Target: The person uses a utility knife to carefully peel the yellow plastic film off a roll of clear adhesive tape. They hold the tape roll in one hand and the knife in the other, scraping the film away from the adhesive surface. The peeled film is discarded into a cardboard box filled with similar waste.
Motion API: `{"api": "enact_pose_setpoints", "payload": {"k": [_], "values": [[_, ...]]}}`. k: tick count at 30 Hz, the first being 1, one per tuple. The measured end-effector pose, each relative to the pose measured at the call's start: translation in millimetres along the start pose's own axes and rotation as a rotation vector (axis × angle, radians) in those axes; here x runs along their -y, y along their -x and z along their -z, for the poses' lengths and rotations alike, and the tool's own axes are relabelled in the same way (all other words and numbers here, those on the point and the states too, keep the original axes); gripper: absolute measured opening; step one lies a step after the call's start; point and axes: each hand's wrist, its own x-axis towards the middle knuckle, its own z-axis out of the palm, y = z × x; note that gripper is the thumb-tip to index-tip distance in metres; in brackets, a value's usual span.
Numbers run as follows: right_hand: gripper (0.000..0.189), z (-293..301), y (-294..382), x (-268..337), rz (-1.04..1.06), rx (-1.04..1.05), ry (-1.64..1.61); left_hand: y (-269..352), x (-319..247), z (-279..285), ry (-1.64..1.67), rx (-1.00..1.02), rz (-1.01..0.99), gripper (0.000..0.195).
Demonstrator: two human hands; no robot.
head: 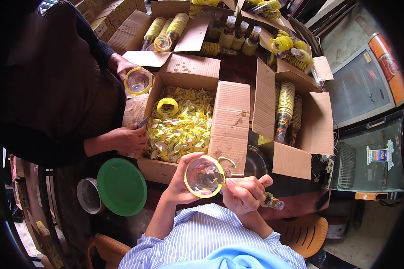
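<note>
My left hand [181, 183] is wrapped around the side of a clear plastic cup [202, 164], its mouth tilted up towards me and edged with a yellow rim band. At the right side of that rim, my right hand [244, 193] pinches a small dark blade [217, 177] between thumb and forefinger; its tip shows against the cup's inside. Just beyond the cup, an open cardboard box [156, 170] holds a heap of yellow and clear plastic scraps [185, 131]. A loose yellow ring of rims [167, 107] lies on the heap.
To the left, a co-worker's hand [121, 65] holds another yellow-rimmed cup [138, 81]; the other hand [129, 139] grips a dark blade [142, 122]. Stacked cups [285, 107] fill a carton [292, 164] at right. A green lid [122, 187] leans by a white bucket [89, 196].
</note>
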Motion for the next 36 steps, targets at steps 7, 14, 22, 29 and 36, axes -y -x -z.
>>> {"api": "enact_pose_setpoints", "payload": {"k": [7,14,22,29,36], "values": [[0.02,0,-3,-4,-0.027,0.01,-0.034,0,-5,-2,0.058,-0.011,0.006,0.089],[0.021,-4,1,0,0.013,0.007,0.04,-7,3,-13,-0.056,-0.164,-0.131,0.087],[0.021,-7,-2,0,-0.005,-0.004,0.033,-3,10,-6,-0.091,-0.16,-0.129,0.085],[0.021,-6,-1,-3,-0.019,0.009,0.016,-2,7,-4,-0.084,-0.095,-0.104,0.082],[0.021,-6,3,-6,-0.129,-0.026,-0.024,-6,2,-6,-0.023,-0.119,-0.079,0.087]]}}
